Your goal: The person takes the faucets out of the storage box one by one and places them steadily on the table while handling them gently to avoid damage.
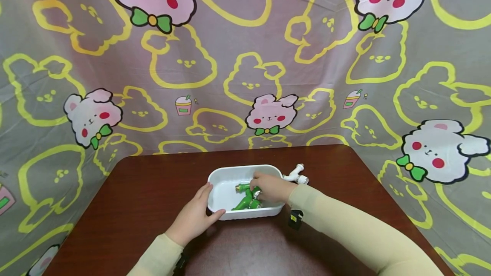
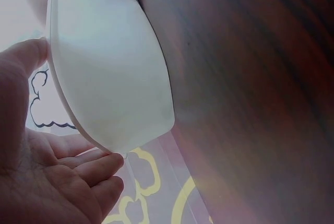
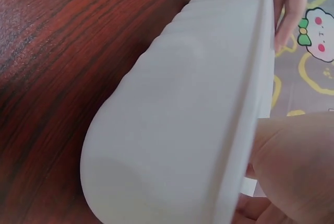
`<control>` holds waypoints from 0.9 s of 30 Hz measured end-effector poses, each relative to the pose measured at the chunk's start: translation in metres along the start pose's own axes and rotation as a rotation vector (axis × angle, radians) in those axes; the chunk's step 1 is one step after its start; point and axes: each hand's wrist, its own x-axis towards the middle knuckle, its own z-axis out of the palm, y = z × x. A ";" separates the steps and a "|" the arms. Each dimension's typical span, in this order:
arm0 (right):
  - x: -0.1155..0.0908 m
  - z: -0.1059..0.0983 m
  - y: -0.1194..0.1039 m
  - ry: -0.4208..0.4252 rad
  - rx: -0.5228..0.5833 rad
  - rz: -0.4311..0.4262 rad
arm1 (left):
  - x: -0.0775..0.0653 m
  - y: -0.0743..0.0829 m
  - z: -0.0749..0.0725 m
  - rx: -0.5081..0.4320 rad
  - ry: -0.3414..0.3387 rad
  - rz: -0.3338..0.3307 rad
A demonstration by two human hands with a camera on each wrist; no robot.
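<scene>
A white oval-cornered plastic tray (image 1: pixel 226 215) stands on the table, its side filling much of both wrist views. My left hand (image 1: pixel 193 216) holds its left end, thumb on the near rim and fingers on the left side. In the left wrist view, the fingers (image 2: pixel 99 169) bend against the rim's corner. Green plastic taps (image 1: pixel 242 202) with brass and silver-coloured ends lie inside the tray, toward its right. My right hand (image 1: pixel 273 187) reaches over the right end into the tray, right at these taps. Its fingertips are hidden, so I cannot tell whether it holds one.
White plastic taps (image 1: pixel 294 174) lie on the table just beyond the tray's right end. The brown wooden table (image 1: pixel 153 186) reaches back to a grey curtain (image 1: pixel 230 97) with cartoon prints, which hangs behind and along both sides.
</scene>
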 end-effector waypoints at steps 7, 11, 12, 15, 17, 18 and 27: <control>0.001 -0.002 0.004 -0.023 0.029 -0.003 | 0.000 -0.001 0.001 -0.007 0.006 0.003; 0.001 -0.006 0.004 -0.032 0.046 -0.001 | 0.000 -0.002 0.001 -0.004 0.011 0.009; 0.001 -0.007 0.004 -0.030 0.051 -0.004 | 0.000 -0.002 0.001 -0.003 0.011 0.011; 0.001 -0.009 0.004 -0.014 0.058 -0.014 | 0.000 -0.003 0.002 -0.001 0.012 0.010; 0.001 -0.010 0.004 0.016 0.056 -0.025 | 0.000 -0.003 0.001 -0.001 0.014 0.011; 0.001 -0.010 0.004 0.029 0.059 -0.025 | 0.000 -0.003 0.001 -0.003 0.015 0.012; 0.002 -0.010 0.006 0.080 0.091 -0.018 | -0.001 -0.003 0.002 -0.001 0.021 0.025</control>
